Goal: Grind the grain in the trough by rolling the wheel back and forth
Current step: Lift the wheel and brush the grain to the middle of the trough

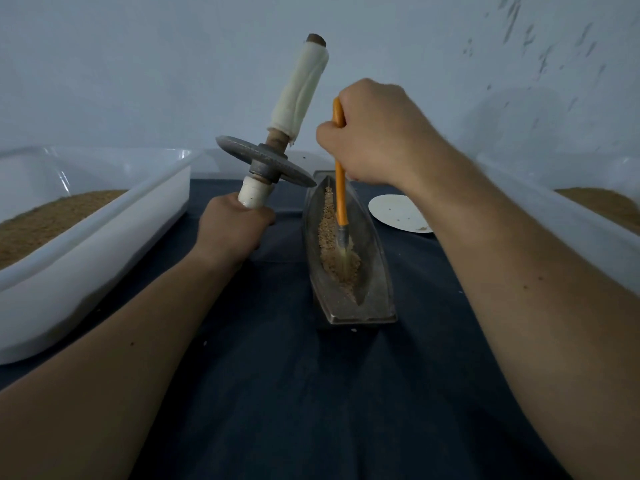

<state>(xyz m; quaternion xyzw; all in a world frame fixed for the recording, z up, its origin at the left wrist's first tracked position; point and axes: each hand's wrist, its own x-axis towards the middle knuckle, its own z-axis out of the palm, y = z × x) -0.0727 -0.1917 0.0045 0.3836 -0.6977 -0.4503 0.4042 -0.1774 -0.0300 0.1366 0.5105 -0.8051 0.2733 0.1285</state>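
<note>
two tubs (104, 216) (554, 209), one trough (373, 261), one wheel (266, 161)

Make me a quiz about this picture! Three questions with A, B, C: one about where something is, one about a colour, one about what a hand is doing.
1. Where is the wheel compared with the trough?
A. rolling inside it
B. lifted up, left of it
C. underneath it

2. What colour is the handle of the brush?
A. orange
B. green
C. black

3. What is the right hand doing?
A. resting open, holding nothing
B. gripping the brush
C. holding the wheel

Answers:
1 B, the left hand holds it up by its handle.
2 A, the handle is bright orange.
3 B, its fingers wrap the brush, bristles down in the grain.
</note>
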